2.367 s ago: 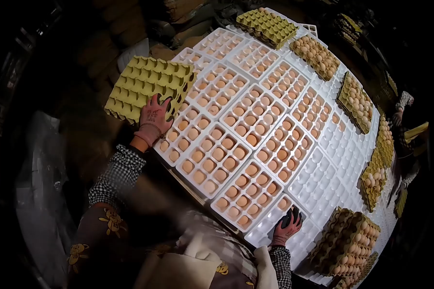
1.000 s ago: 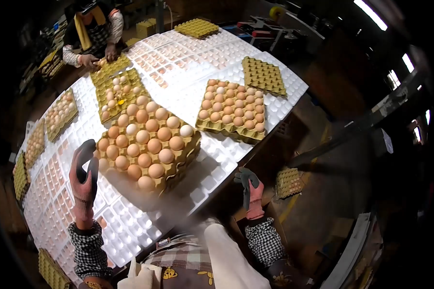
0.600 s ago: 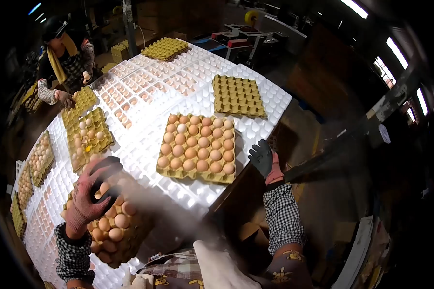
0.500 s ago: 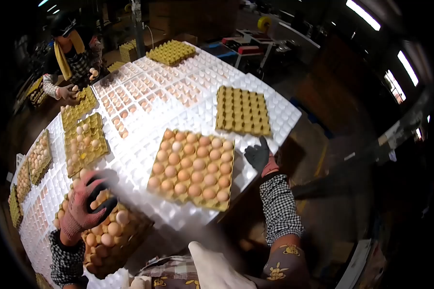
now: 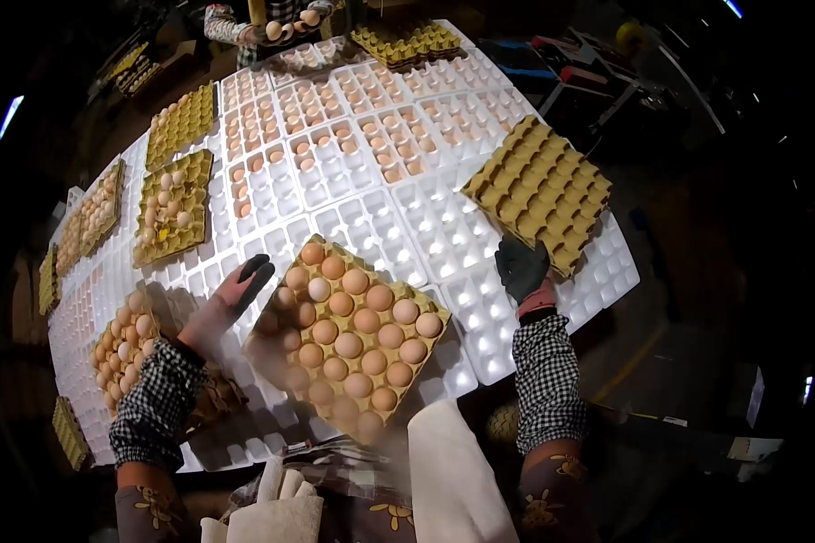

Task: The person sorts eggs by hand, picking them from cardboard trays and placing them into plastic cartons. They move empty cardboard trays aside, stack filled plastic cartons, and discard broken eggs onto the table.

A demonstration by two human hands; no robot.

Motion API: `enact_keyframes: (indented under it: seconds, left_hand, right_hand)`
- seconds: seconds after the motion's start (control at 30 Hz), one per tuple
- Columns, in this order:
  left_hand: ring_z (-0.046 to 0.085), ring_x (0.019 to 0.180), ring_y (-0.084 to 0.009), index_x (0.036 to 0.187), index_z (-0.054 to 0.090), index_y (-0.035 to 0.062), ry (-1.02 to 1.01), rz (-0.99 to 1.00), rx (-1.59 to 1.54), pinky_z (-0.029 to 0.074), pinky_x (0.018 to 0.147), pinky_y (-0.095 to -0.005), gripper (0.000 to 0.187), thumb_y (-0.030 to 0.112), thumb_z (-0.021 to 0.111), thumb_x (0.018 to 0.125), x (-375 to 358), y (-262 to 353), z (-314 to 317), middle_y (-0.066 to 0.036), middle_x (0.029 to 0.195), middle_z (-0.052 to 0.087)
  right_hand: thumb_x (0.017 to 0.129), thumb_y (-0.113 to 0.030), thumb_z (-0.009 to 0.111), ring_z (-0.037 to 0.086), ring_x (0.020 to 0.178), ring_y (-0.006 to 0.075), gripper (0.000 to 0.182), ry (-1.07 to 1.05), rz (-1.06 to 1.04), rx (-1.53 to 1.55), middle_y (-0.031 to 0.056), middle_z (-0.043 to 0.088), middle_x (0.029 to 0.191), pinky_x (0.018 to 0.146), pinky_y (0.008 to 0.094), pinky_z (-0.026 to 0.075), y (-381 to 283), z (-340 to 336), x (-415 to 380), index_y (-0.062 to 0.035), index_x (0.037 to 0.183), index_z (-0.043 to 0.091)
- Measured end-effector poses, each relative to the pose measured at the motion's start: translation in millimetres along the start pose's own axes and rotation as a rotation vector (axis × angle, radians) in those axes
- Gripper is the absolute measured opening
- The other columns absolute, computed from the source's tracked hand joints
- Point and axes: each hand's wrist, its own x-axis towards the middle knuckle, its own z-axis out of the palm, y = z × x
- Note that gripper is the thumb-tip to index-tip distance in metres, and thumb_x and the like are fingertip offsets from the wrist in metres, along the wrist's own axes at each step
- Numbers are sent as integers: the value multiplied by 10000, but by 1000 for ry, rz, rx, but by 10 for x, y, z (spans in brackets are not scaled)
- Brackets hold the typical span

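My left hand (image 5: 228,303), in a pink glove with dark fingertips, reaches forward with its fingers stretched out. It holds nothing and is beside the left edge of a cardboard egg tray (image 5: 378,297) full of brown eggs. My right hand (image 5: 522,270), in a dark-palmed glove, closes on the near corner of an eggless cardboard egg tray (image 5: 541,192); some fingers are hidden. Partly behind my left forearm, another tray of eggs (image 5: 125,348) sits on the left. White foam trays (image 5: 362,237) with moulded pockets lie under these things.
Across the table a co-worker's hands (image 5: 285,29) hold eggs. At left are a partly filled egg tray (image 5: 174,206), one with a broken yolk, and more trays (image 5: 91,217). Stacked cardboard trays (image 5: 407,43) stand at the far edge. Many far foam pockets hold eggs.
The view has turned. My left hand has moved from above the left egg tray toward the central one. My right hand has closed on the eggless tray, which now sits more turned.
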Motion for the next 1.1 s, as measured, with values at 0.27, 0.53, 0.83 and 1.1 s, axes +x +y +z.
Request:
enact_keyframes:
  seconds: [0.27, 0.53, 0.83, 1.1]
  left_hand:
    - [435, 1350, -172, 1505, 340, 76, -454, -176, -804, 307, 1165, -361, 720, 250, 681, 895, 120, -562, 262, -79, 1472, 459]
    - [576, 1082, -134, 1262, 571, 38, -146, -65, -422, 459, 976, -321, 445, 393, 507, 1001, -3, 179, 300, -37, 1225, 610]
    - [512, 1200, -134, 1378, 503, 70, -243, 162, -188, 399, 1066, -320, 499, 402, 503, 1006, 793, -257, 425, -46, 1329, 558]
    - [534, 1085, -126, 1271, 567, 55, -164, -44, -346, 433, 975, -299, 464, 412, 544, 975, 703, 140, 546, -28, 1172, 607]
  right_hand:
    - [948, -411, 592, 608, 1105, 320, 588, -31, 410, -825, 178, 612, 1215, 959, 443, 498, 1858, -363, -1983, -22, 1367, 451]
    - [936, -351, 636, 572, 1164, 301, 643, 184, -89, -953, 185, 565, 1284, 996, 406, 464, 2464, -326, -2089, 6, 1409, 389]
    - [872, -64, 714, 545, 1193, 238, 677, -59, -87, -564, 124, 500, 1377, 1048, 405, 427, 2519, -480, -1717, -33, 1449, 362]
    - [909, -42, 643, 573, 1142, 232, 548, 94, -70, -637, 107, 564, 1258, 928, 435, 520, 2299, -16, -1771, -56, 1408, 419]
